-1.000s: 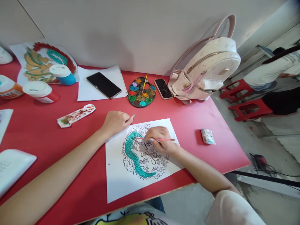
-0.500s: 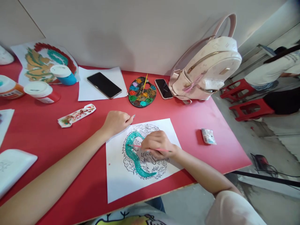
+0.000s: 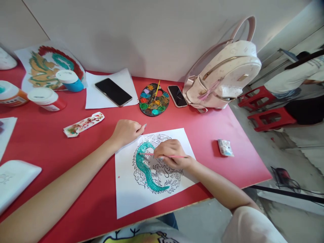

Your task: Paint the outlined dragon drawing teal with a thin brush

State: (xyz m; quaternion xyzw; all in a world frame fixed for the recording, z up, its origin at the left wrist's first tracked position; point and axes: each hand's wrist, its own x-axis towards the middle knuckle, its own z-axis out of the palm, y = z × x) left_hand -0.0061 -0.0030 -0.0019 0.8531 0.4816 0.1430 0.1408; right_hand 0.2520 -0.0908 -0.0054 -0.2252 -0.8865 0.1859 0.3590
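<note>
My right hand (image 3: pixel 170 153) is closed around a thin pink paintbrush (image 3: pixel 177 156). The brush tip meets the teal body of a dragon line drawing (image 3: pixel 149 175) on a white sheet of paper (image 3: pixel 126 202). Teal paint covers the long curved body, while the outlines around it are bare black lines. At the sheet's upper left corner rests my left hand (image 3: pixel 128 131), its fingers curled into a loose fist with the thumb pointing right. I see nothing held in it.
Behind the sheet lie a paint palette (image 3: pixel 154 109) with a yellow brush, and two phones (image 3: pixel 113 91). A backpack (image 3: pixel 225 74) leans at the back right; a small packet (image 3: pixel 225 147) lies right. Paint jars (image 3: pixel 47 99), a stained tissue strip (image 3: pixel 84 125) and a painted sheet are left. People sit far right.
My right hand has shifted slightly, turning the brush more level; its tip has moved a little up the teal body. My left hand stays in place.
</note>
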